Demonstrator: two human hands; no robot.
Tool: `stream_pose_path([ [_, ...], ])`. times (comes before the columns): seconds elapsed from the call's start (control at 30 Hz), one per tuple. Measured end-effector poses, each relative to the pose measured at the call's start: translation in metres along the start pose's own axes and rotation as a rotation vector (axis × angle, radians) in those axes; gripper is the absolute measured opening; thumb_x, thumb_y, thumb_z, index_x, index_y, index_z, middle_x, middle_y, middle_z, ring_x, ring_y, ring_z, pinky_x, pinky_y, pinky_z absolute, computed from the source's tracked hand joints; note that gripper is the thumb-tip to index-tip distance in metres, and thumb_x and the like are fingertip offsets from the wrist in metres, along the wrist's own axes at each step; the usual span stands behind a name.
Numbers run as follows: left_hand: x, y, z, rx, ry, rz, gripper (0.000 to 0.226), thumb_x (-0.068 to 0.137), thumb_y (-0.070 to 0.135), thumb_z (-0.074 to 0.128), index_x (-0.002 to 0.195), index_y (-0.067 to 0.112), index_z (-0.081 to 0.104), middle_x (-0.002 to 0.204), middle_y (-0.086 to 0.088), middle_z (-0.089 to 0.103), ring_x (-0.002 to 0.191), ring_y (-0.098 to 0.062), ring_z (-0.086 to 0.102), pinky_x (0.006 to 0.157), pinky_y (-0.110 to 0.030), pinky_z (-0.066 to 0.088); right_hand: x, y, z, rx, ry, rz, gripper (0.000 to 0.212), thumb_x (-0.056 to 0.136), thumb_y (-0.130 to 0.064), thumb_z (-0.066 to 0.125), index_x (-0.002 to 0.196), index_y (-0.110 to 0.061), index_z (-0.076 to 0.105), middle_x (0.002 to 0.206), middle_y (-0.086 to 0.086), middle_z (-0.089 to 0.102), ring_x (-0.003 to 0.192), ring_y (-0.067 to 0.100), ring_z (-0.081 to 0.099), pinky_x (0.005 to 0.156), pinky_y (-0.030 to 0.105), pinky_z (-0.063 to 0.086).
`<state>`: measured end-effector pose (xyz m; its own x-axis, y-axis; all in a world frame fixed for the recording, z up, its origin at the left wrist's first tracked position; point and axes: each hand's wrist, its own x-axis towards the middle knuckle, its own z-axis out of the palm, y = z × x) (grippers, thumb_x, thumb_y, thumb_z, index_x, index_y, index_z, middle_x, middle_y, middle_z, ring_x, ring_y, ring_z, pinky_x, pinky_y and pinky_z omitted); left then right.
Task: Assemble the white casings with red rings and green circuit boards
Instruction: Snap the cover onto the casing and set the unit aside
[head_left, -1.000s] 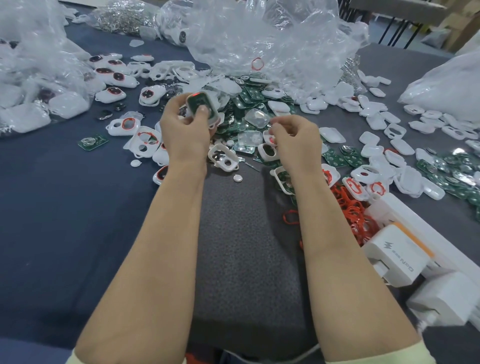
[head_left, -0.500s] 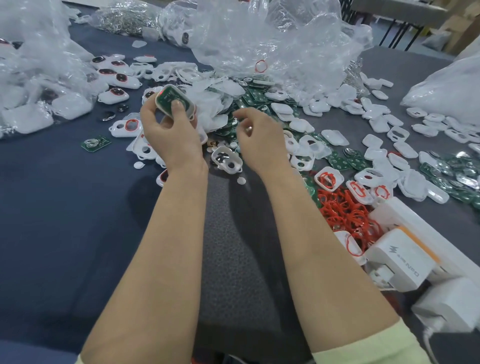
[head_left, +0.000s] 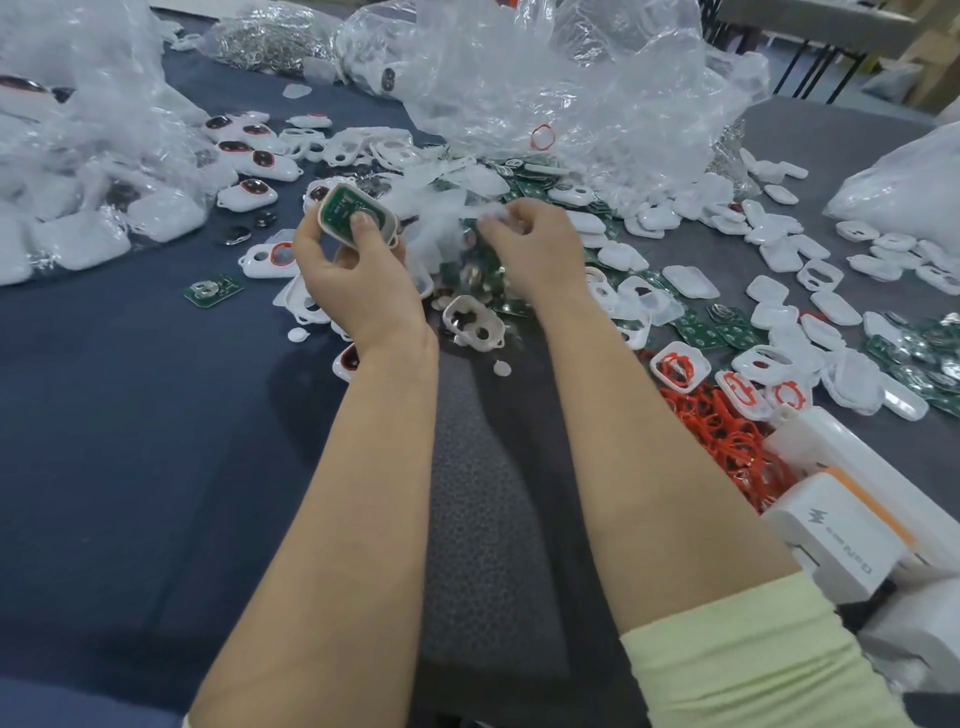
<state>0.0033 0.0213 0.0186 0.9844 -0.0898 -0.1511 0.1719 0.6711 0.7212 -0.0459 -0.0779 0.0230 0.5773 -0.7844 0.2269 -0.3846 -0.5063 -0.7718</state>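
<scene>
My left hand (head_left: 358, 275) pinches 1 board-filled casing (head_left: 357, 215), tilted; right hand (head_left: 535, 244) fingers, curled on a blurred part, lie just right.

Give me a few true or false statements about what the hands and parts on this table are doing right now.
1. The left hand holds a white casing with a green circuit board in it. True.
2. The right hand rests flat on bare table. False: it reaches into the pile of parts.
3. Loose red rings lie right of the right forearm. True.
4. A lone circuit board sits on the grey mat. False: it lies on the blue cloth.
</scene>
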Motion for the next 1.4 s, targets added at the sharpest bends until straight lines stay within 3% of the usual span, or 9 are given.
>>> stream_pose_path([
  [0.1, -0.001, -0.001, 0.001, 0.013, -0.003, -0.014, 0.022, 0.095, 0.002, 0.053, 0.109, 0.019, 0.048, 0.086, 0.004, 0.061, 0.091, -0.022, 0.066, 0.064, -0.019, 0.054, 0.003, 0.008, -0.015, 0.168, -0.044, 0.140, 0.024, 0.091, -0.021, 0.060, 0.098, 0.001, 0.066, 0.084, 0.005, 0.056, 0.081, 0.018, 0.053, 0.078, 0.033, 0.049],
  [0.27, -0.003, -0.004, 0.002, 0.035, -0.008, -0.029, 0.022, 0.095, 0.002, 0.054, 0.113, 0.015, 0.051, 0.068, 0.018, 0.062, 0.073, -0.007, 0.065, 0.069, -0.022, 0.057, 0.003, 0.011, -0.027, 0.357, -0.109, 0.271, 0.017, 0.093, -0.004, 0.053, 0.105, -0.009, 0.063, 0.087, 0.003, 0.060, 0.064, 0.011, 0.059, 0.065, 0.022, 0.055],
  [0.47, -0.005, -0.005, 0.002, 0.061, -0.017, -0.028, 0.019, 0.095, 0.003, 0.054, 0.109, 0.016, 0.051, 0.074, 0.013, 0.062, 0.064, -0.003, 0.065, 0.065, -0.020, 0.055, 0.004, 0.017, -0.020, -0.390, 0.049, 0.047, 0.039, 0.089, -0.023, 0.057, 0.127, -0.014, 0.053, 0.124, 0.007, 0.055, 0.117, 0.024, 0.049, 0.098, 0.033, 0.036],
  [0.57, -0.006, -0.005, 0.002, 0.066, -0.011, -0.014, 0.019, 0.095, 0.003, 0.053, 0.109, 0.016, 0.050, 0.075, 0.013, 0.061, 0.061, -0.001, 0.064, 0.062, -0.019, 0.054, 0.010, 0.008, -0.002, -0.406, 0.121, -0.080, 0.046, 0.091, -0.025, 0.056, 0.135, -0.018, 0.047, 0.138, 0.006, 0.046, 0.128, 0.026, 0.039, 0.102, 0.032, 0.028],
  [0.73, -0.004, -0.005, 0.002, 0.069, -0.016, 0.009, 0.020, 0.095, 0.002, 0.052, 0.112, 0.014, 0.050, 0.075, 0.010, 0.062, 0.063, -0.002, 0.064, 0.065, -0.020, 0.055, 0.017, -0.010, 0.038, -0.587, -0.255, -0.186, 0.057, 0.091, -0.012, 0.046, 0.144, -0.030, 0.037, 0.154, 0.005, 0.028, 0.140, 0.031, 0.024, 0.116, 0.040, 0.022],
  [0.9, -0.003, -0.004, 0.003, 0.043, 0.000, -0.016, 0.020, 0.096, 0.002, 0.052, 0.109, 0.017, 0.049, 0.086, 0.005, 0.062, 0.067, -0.005, 0.063, 0.056, -0.016, 0.052, -0.003, -0.008, 0.014, -0.426, -0.160, -0.143, 0.028, 0.088, -0.019, 0.048, 0.105, -0.021, 0.071, 0.118, 0.006, 0.064, 0.113, 0.027, 0.054, 0.101, 0.040, 0.041],
  [1.0, -0.003, -0.005, 0.003, 0.083, -0.009, -0.017, 0.022, 0.096, 0.003, 0.053, 0.115, 0.014, 0.050, 0.110, -0.005, 0.063, 0.087, -0.015, 0.066, 0.072, -0.026, 0.058, -0.011, -0.007, -0.013, -0.407, -0.165, -0.048, 0.027, 0.085, -0.010, 0.046, 0.094, -0.016, 0.071, 0.105, 0.008, 0.068, 0.099, 0.027, 0.060, 0.096, 0.044, 0.046],
  [1.23, -0.004, -0.005, 0.001, 0.076, -0.010, -0.030, 0.020, 0.096, 0.004, 0.053, 0.109, 0.018, 0.049, 0.097, -0.003, 0.065, 0.086, -0.017, 0.066, 0.073, -0.025, 0.057, 0.001, -0.012, -0.014, -0.326, 0.099, -0.044, 0.030, 0.088, -0.003, 0.043, 0.105, -0.011, 0.066, 0.111, 0.006, 0.064, 0.105, 0.024, 0.057, 0.095, 0.040, 0.045],
  [1.4, -0.003, -0.005, 0.001, 0.063, -0.001, -0.028, 0.020, 0.096, 0.003, 0.053, 0.108, 0.019, 0.048, 0.086, 0.002, 0.061, 0.082, -0.019, 0.065, 0.070, -0.023, 0.056, 0.002, -0.016, 0.008, -0.214, -0.035, -0.166, 0.026, 0.093, -0.009, 0.049, 0.112, -0.014, 0.066, 0.110, 0.002, 0.068, 0.101, 0.016, 0.061, 0.084, 0.018, 0.043],
])
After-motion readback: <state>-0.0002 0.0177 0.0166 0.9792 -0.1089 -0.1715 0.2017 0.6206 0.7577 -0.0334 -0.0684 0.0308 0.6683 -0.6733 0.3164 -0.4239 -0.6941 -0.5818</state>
